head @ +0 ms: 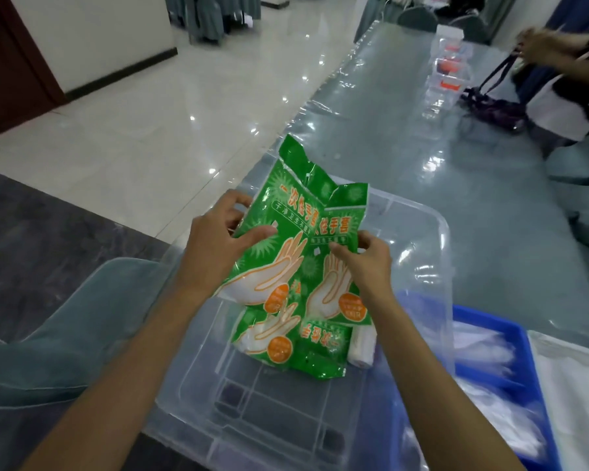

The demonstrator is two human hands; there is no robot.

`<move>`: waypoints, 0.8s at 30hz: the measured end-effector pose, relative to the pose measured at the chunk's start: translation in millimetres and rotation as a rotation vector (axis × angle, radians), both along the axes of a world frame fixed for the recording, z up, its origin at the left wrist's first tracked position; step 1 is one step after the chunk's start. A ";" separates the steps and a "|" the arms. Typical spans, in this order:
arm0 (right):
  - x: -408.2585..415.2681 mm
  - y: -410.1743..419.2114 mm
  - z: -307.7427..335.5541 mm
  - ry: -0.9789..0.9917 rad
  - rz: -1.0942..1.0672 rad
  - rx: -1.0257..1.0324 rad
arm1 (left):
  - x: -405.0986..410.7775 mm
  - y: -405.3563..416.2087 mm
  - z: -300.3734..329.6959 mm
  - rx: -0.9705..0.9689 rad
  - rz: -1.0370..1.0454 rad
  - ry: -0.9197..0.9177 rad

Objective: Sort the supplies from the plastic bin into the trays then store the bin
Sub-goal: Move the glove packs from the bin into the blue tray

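Two green glove packets (286,232) are held up above the clear plastic bin (439,266). My left hand (218,236) grips the left packet at its edge. My right hand (364,256) pinches the right packet (340,215) at its side. Inside the bin lie another green glove packet (286,345) and a white bandage roll (361,345). A blue tray (521,338) stands right of the bin with clear plastic-wrapped supplies in it. A white tray (578,385) sits at the far right.
The bin rests at the near end of a long glass-topped table (422,147). A teal chair (65,334) stands to the left. Clear containers (449,62) and a dark bag (493,107) sit far along the table, where another person's hand (538,45) holds straps.
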State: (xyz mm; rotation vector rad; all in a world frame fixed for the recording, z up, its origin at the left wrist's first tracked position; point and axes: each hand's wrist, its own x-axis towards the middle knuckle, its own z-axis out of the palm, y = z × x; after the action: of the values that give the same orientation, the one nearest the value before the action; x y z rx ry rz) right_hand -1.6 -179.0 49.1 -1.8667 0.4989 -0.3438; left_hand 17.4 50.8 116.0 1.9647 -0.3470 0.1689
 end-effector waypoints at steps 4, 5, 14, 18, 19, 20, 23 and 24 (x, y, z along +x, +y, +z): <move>-12.8 -14.4 46.0 -0.138 0.000 0.022 | -5.2 -14.1 25.0 -0.060 0.018 -0.076; -17.2 -19.2 58.5 -0.174 -0.010 0.034 | -6.9 -19.3 32.6 -0.079 0.023 -0.094; -67.9 -88.7 148.1 -0.499 -0.123 0.118 | -32.2 -91.2 100.6 -0.200 -0.017 -0.248; -93.9 -131.0 164.3 -0.556 -0.176 0.148 | -50.1 -134.5 117.7 -0.229 -0.044 -0.285; -100.8 -142.8 166.3 -0.561 -0.189 0.156 | -55.1 -145.7 120.8 -0.235 -0.049 -0.292; -108.0 -154.8 167.7 -0.563 -0.203 0.158 | -60.3 -157.1 123.4 -0.239 -0.053 -0.300; -130.7 -192.3 166.7 -0.569 -0.238 0.147 | -76.1 -192.8 127.5 -0.244 -0.067 -0.311; -138.8 -204.9 164.8 -0.569 -0.251 0.144 | -81.3 -204.8 127.4 -0.244 -0.074 -0.309</move>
State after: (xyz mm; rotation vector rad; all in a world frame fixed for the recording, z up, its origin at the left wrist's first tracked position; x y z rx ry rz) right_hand -140.4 -383.9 213.9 -1.4788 0.3515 -0.9474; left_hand -63.9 -154.0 243.3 1.6821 -0.5718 0.4485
